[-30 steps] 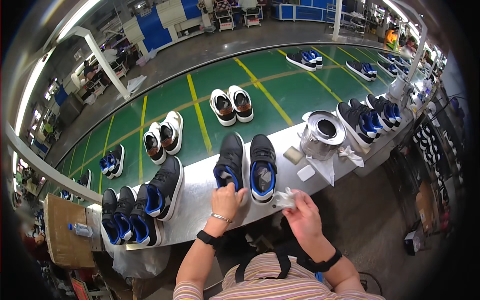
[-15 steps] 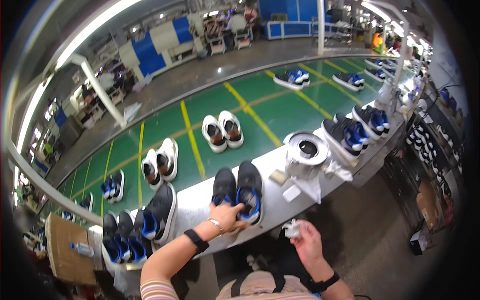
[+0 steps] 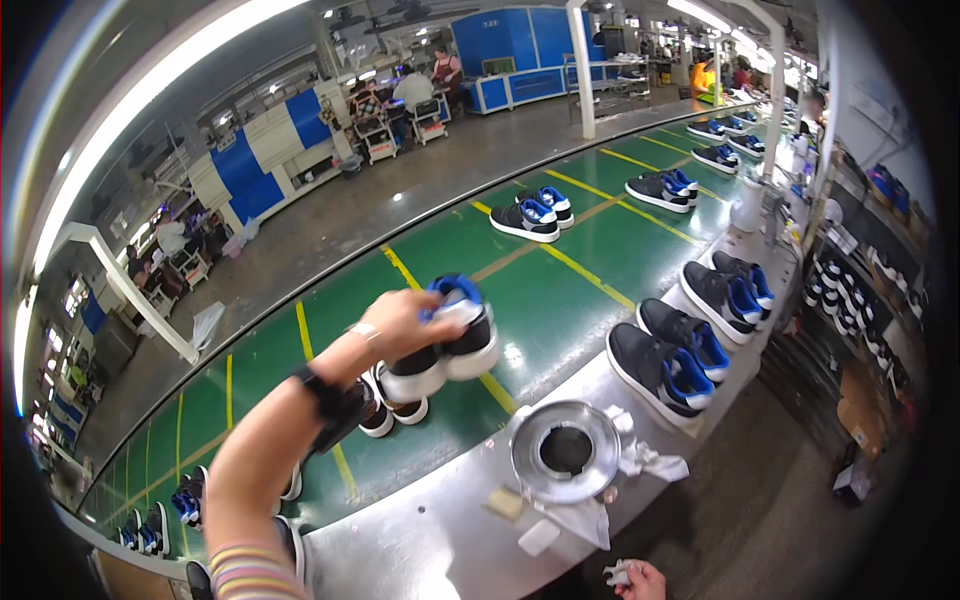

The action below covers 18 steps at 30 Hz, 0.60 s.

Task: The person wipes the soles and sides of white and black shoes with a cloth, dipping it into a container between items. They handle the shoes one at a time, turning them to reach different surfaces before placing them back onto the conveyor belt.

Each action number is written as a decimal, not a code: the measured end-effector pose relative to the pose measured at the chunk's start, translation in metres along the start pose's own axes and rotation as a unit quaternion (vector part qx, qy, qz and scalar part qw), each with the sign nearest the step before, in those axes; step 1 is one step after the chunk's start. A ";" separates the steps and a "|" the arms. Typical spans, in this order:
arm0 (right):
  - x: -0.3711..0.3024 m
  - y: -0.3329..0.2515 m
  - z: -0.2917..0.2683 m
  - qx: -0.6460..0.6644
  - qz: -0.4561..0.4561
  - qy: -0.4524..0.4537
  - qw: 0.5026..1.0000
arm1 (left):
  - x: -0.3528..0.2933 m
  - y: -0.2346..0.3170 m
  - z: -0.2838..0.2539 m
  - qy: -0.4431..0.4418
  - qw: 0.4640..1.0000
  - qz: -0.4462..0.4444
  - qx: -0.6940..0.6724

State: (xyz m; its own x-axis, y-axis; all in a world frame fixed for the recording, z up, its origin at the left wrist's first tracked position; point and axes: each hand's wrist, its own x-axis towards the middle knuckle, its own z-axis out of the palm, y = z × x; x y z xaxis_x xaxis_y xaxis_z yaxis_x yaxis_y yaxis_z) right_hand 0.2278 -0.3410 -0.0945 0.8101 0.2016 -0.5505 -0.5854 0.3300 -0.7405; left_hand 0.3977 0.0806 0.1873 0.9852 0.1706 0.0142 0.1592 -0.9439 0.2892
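left hand (image 3: 402, 326): gripping black shoes (image 3: 472, 342), now lifted from table (image 3: 400, 535) to above green belt (image 3: 570, 295). right hand (image 3: 646, 582): still pinching white scrap (image 3: 618, 573).

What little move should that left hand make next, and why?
Probably ease the pair of dark shoes down onto the green belt, slightly rightward: the left hand grips them above the belt, another pair sits close by on the left, and green surface shows to the right.

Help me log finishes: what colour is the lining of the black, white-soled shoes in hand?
The lining is blue, best seen in the head view.
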 end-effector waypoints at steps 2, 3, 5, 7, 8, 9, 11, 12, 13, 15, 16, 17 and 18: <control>0.007 -0.008 0.007 -0.029 0.017 0.026 0.999 | 0.077 -0.004 0.040 0.027 0.999 -0.029 0.024; 0.003 -0.017 0.014 -0.060 0.023 0.040 0.997 | 0.104 0.006 0.058 0.047 0.996 -0.051 0.047; 0.003 -0.031 0.015 -0.063 0.055 0.034 0.996 | 0.161 -0.010 0.121 0.089 0.991 -0.090 0.045; 0.010 -0.020 -0.005 -0.067 0.058 0.052 0.995 | 0.189 -0.018 0.177 0.072 0.987 -0.140 0.023; 0.015 -0.017 -0.013 -0.078 0.071 0.042 0.994 | 0.190 -0.022 0.200 0.052 0.991 -0.121 0.030; 0.016 -0.018 -0.015 -0.079 0.095 0.066 0.990 | 0.184 -0.023 0.216 0.029 0.994 -0.096 0.034; 0.011 -0.024 -0.015 -0.087 0.134 0.090 0.983 | 0.145 -0.024 0.209 0.074 0.996 -0.055 0.008; 0.012 -0.027 -0.012 -0.091 0.159 0.080 0.980 | 0.117 -0.031 0.197 0.096 0.995 -0.018 0.021; 0.011 -0.029 -0.007 -0.091 0.183 0.074 0.976 | 0.083 -0.041 0.175 0.083 0.995 0.002 0.058; 0.002 -0.049 0.016 -0.087 0.199 0.045 0.975 | 0.020 -0.082 0.154 0.073 0.990 -0.007 0.118; 0.003 -0.042 0.007 -0.032 0.218 0.030 0.975 | -0.006 -0.110 0.144 0.034 0.990 -0.025 0.133; 0.006 -0.031 -0.005 0.023 0.232 0.018 0.972 | -0.027 -0.128 0.135 -0.024 0.981 -0.075 0.177; 0.005 -0.030 0.000 0.038 0.244 -0.024 0.969 | -0.046 -0.146 0.133 -0.048 0.978 -0.099 0.179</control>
State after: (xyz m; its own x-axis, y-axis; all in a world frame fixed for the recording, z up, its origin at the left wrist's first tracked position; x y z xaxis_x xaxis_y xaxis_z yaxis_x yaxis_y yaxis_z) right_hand 0.2496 -0.3500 -0.0749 0.4390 0.3935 -0.8077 -0.8965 0.2510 -0.3650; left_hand 0.3380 0.1726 0.0173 0.9315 0.3490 -0.1022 0.3425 -0.9364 -0.0766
